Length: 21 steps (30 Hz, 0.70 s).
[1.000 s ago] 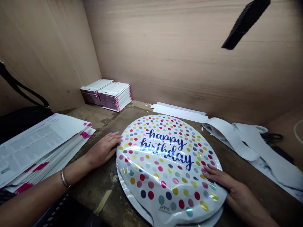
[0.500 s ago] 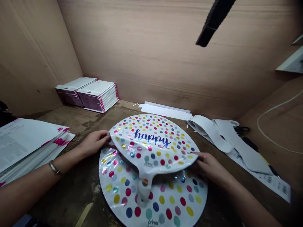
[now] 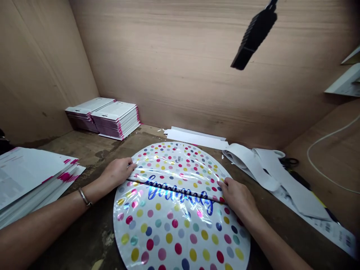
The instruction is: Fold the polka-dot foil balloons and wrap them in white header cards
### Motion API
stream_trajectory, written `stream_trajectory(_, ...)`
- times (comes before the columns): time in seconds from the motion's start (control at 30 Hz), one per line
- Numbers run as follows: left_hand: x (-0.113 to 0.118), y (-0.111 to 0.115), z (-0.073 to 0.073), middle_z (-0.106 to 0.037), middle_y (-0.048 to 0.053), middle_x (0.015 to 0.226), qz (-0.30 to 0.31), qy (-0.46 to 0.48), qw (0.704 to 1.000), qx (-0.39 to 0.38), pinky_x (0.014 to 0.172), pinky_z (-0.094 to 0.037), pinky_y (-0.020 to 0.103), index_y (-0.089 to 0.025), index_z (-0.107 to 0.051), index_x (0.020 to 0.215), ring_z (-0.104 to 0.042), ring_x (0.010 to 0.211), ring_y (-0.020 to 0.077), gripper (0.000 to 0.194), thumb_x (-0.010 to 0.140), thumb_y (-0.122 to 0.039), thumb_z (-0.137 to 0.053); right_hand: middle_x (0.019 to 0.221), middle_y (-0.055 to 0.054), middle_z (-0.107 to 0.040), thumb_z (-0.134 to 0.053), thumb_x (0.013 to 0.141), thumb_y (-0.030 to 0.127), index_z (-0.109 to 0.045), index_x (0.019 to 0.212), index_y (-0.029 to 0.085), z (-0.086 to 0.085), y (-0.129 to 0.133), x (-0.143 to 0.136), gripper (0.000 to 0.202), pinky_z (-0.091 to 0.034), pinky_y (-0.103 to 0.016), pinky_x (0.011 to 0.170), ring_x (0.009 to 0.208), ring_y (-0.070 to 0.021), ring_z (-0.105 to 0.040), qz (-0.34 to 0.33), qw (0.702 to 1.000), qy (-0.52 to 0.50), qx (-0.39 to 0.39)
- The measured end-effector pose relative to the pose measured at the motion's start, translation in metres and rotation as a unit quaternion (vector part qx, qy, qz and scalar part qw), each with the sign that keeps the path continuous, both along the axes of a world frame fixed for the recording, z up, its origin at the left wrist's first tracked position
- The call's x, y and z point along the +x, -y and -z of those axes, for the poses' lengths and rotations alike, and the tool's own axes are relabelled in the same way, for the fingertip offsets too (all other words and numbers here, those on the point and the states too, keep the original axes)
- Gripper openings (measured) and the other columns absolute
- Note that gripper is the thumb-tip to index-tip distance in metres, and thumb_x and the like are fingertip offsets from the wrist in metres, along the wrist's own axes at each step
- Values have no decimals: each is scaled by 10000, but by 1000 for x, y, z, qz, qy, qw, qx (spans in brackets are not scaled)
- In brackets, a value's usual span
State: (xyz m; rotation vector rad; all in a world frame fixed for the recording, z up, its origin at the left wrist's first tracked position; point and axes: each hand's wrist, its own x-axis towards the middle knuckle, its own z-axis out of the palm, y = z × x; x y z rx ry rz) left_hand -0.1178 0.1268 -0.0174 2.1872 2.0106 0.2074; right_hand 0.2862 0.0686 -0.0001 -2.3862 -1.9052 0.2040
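**Two hands pinch a doubled-over dotted balloon**

Read the flat lower balloon [image 3: 177, 240] as the dial: it lies on the worktable [image 3: 95, 146], covered in coloured dots. The folded balloon [image 3: 171, 163] rests over its twelve o'clock half, the crease running straight across. At ten o'clock the left hand [image 3: 116, 173], below a wrist with a metal bracelet [image 3: 83, 197], has thumb and fingers closed on the crease's end. Between two and three, the right hand [image 3: 239, 195] grips the other end, fingers drawn together. Blue lettering [image 3: 182, 195] shows along the crease, though glare makes it hard to read.

Farther out, stacked cards [image 3: 115, 112] sit between ten and eleven, piled sheets [image 3: 33, 165] between nine and ten, white strips [image 3: 281, 180] near two, and a black clip [image 3: 253, 41] hangs at one.
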Motion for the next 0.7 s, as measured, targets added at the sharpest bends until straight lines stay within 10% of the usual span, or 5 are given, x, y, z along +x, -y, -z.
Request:
stream_trajectory(0.4,6,13,-6,-683,104,781,14,-90,996,1,581,-405,313,-195,-582,963,-650,729,285,346,914,-425,-329,725,-89,-668,-319,907,435,-571,750,215,8,15,1,370,-373,-285,544,694,-230,-634,6,998,56,-17)
stream_trajectory(0.57,43,24,-26,-607,228,1138,12,-123,992,37,887,-370,495,-84,-518,1178,-549,1089,368,366,898,-287,-398,747,-115,-677,-294,921,415,-600,844,203,13,21,-5,379,-392,-308,564,716,-258,-649,1,997,81,-11)
stream_trajectory(0.7,106,66,-18,-236,99,1506,286,-29,957,24,1099,-168,439,-194,-265,1425,-199,1385,265,562,909,-355,-419,743,-127,-681,-293,924,407,-626,875,187,9,23,-3,401,-433,-332,577,713,-270,-658,-3,995,101,-8)
